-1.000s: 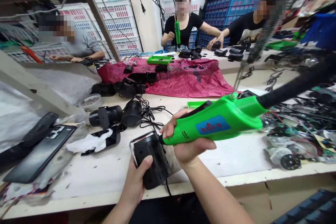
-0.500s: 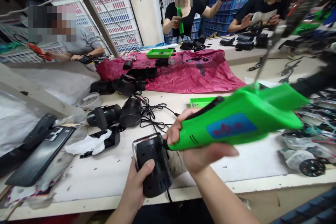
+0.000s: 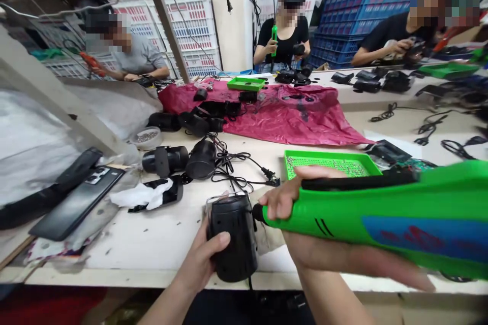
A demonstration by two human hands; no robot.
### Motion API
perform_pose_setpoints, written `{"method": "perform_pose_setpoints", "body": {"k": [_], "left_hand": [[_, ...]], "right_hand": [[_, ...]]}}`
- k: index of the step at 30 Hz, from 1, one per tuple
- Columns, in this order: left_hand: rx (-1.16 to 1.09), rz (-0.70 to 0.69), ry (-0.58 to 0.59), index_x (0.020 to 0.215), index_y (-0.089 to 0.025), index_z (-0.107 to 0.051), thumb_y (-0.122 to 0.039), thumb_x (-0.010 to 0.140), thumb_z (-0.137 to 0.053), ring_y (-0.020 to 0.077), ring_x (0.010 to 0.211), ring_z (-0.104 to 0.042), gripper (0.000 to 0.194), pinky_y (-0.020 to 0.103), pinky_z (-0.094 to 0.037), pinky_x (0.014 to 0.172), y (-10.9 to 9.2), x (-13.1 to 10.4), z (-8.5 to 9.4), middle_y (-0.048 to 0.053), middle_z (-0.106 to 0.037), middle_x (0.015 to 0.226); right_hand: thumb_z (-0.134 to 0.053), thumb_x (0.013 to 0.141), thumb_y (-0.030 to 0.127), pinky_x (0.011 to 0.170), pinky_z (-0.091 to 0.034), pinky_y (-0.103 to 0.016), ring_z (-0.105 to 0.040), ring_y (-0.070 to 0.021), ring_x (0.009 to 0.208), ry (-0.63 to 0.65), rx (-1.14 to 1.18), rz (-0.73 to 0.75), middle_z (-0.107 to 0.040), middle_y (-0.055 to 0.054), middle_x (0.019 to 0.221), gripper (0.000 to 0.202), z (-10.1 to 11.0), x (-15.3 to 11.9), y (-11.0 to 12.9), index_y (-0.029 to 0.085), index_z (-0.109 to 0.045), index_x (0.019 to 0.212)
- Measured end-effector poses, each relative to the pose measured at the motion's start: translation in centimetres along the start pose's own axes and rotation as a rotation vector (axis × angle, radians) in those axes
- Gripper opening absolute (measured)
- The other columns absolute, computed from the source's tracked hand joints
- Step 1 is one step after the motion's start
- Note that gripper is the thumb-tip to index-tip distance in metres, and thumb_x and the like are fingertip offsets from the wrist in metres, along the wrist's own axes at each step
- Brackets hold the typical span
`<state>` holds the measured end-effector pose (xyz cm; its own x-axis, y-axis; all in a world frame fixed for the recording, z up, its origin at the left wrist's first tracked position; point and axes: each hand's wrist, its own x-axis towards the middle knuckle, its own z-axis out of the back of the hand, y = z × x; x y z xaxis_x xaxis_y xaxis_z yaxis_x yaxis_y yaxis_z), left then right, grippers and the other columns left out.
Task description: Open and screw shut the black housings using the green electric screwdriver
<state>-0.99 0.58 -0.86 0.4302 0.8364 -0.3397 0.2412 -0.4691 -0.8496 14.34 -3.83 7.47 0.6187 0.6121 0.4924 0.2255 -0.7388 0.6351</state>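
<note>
My left hand [image 3: 208, 251] grips a black cylindrical housing [image 3: 234, 244] above the front edge of the bench, thumb across its face. A clear rim shows at the housing's top, and a cord hangs below it. My right hand [image 3: 301, 223] is wrapped round a green electric screwdriver [image 3: 343, 213] with a blue label, held almost level. The tool's black nose is beside the housing's right side; whether its tip touches is hidden. Behind the tool sits a green tray [image 3: 328, 160] of small screws.
Black housings [image 3: 165, 160] with coiled cords [image 3: 236, 170] lie behind on the left, near a bowl of screws [image 3: 147, 137]. A phone [image 3: 78, 203] rests at far left. Pink plastic sheeting [image 3: 282, 117] covers the middle. Three people work beyond; a post [image 3: 72, 91] slants at left.
The screwdriver has swung lower and more level, its body nearer the camera. The view has shifted, showing more of the screw tray. My left hand still holds the housing.
</note>
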Motion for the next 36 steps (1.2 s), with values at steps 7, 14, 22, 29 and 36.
{"method": "perform_pose_setpoints", "body": {"k": [7, 14, 22, 29, 36], "left_hand": [[0.000, -0.060, 0.044, 0.145, -0.026, -0.036, -0.047, 0.057, -0.085, 0.0346, 0.117, -0.057, 0.103, 0.042, -0.046, 0.097, 0.8, 0.3, 0.3, 0.012, -0.060, 0.131], [0.056, -0.062, 0.112, 0.140, -0.026, -0.040, -0.029, 0.058, -0.084, 0.0303, 0.111, -0.060, 0.093, 0.043, -0.040, 0.101, 0.0, 0.6, -0.6, 0.009, -0.066, 0.118], [0.193, -0.063, 0.191, 0.120, -0.021, -0.051, -0.032, 0.060, -0.080, 0.0287, 0.107, -0.057, 0.068, 0.043, -0.042, 0.096, -0.1, 1.6, 0.2, 0.005, -0.065, 0.106], [0.180, -0.113, 0.191, 0.116, -0.019, -0.051, -0.031, 0.063, -0.077, 0.0268, 0.104, -0.056, 0.060, 0.041, -0.041, 0.095, -0.3, 1.5, 0.8, 0.005, -0.062, 0.106], [0.006, -0.074, 0.303, 0.137, -0.026, -0.031, -0.029, 0.060, -0.081, 0.0230, 0.100, -0.057, 0.093, 0.039, -0.042, 0.092, 0.2, 1.3, 0.7, 0.001, -0.061, 0.106]], "right_hand": [[-0.046, 0.082, 0.072, 0.054, -0.054, -0.036, -0.056, -0.0154, 0.046, -0.058, -0.044, 0.154, -0.059, 0.003, 0.057, 0.061, 0.3, -0.6, 1.3, 0.019, -0.065, 0.105], [-0.054, 0.091, 0.042, 0.051, -0.053, -0.035, -0.057, -0.0159, 0.042, 0.008, -0.112, 0.093, -0.061, 0.005, 0.053, 0.019, -1.8, -1.2, 1.3, 0.030, -0.065, 0.099], [-0.055, 0.078, 0.068, 0.048, -0.050, -0.032, -0.055, -0.0150, 0.042, 0.113, -0.022, 0.040, -0.061, 0.003, 0.053, 0.049, -3.6, -0.3, -2.8, 0.022, -0.066, 0.089], [-0.047, 0.074, 0.079, 0.049, -0.050, -0.031, -0.053, -0.0137, 0.044, 0.162, -0.047, 0.014, -0.057, 0.005, 0.055, 0.060, -3.6, -0.7, -3.6, 0.024, -0.063, 0.090], [-0.052, 0.091, 0.042, 0.060, -0.053, -0.034, -0.060, -0.0159, 0.053, 0.279, -0.254, 0.029, -0.062, 0.005, 0.060, 0.021, -3.3, -1.6, -0.9, 0.029, -0.062, 0.104]]}}
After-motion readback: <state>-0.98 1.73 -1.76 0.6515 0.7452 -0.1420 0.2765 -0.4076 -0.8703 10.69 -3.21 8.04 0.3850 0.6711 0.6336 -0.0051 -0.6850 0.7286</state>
